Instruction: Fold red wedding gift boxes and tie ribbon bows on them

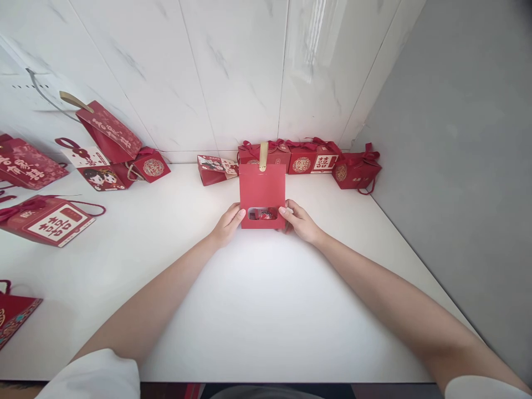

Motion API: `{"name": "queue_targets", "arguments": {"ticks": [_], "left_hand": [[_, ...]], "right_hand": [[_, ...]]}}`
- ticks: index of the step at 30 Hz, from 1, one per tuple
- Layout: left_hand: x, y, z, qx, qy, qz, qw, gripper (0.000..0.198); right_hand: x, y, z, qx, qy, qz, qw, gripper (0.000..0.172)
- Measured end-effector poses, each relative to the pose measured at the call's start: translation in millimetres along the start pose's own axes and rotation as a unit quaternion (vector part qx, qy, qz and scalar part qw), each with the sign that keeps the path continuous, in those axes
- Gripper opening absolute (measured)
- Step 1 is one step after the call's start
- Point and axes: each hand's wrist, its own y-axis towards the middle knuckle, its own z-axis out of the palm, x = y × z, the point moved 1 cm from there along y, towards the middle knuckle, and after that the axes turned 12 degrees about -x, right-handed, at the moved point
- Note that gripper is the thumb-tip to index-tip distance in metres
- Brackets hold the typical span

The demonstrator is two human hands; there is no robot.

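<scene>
Two hands' fingers (236, 219) hold one red box (262, 185).

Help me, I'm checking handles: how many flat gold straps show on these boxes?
2. One strap tops the red box held between the left hand and right hand; the other strap tops the tilted box at the back left. More may be hidden.

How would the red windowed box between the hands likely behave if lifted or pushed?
The red windowed box looks like thin card, so probably light and easily dented. Its flat panels suggest it would slide rather than roll. The gold strap on top probably flexes.
</scene>
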Motion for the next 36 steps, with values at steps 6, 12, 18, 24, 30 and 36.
{"name": "queue_targets", "arguments": {"ticks": [6, 12, 18, 24, 30, 36], "left_hand": [[-0.3, -0.1, -0.3, 0.001, 0.007, 0.012, 1.000, 0.044], [-3.2, 0.1, -0.6, 0.005, 0.019, 0.018, 1.000, 0.046], [-6.9, 0.0, -1.1, -0.001, 0.039, 0.018, 0.999, 0.045], [-5.2, 1.3, -2.4, -0.002, 0.034, 0.014, 0.999, 0.044], [-5.2, 0.4, -2.1, -0.007, 0.050, 0.006, 0.999, 0.044], [-5.2, -0.4, -2.1, -0.009, 0.040, -0.009, 0.999, 0.042]], "right_hand": [[-2.5, 3.4, -2.0, 0.026, -0.020, -0.054, 0.998, 0.043], [-3.1, 3.3, -1.3, 0.022, -0.039, -0.054, 0.998, 0.046], [-3.8, 3.2, -0.8, 0.015, -0.052, -0.050, 0.997, 0.049], [-4.7, 4.6, -1.0, 0.017, -0.043, -0.055, 0.997, 0.049], [-3.6, 5.4, -1.4, 0.012, -0.043, -0.054, 0.998, 0.050], [-6.3, 7.0, -0.9, 0.007, -0.039, -0.048, 0.998, 0.051]]}}
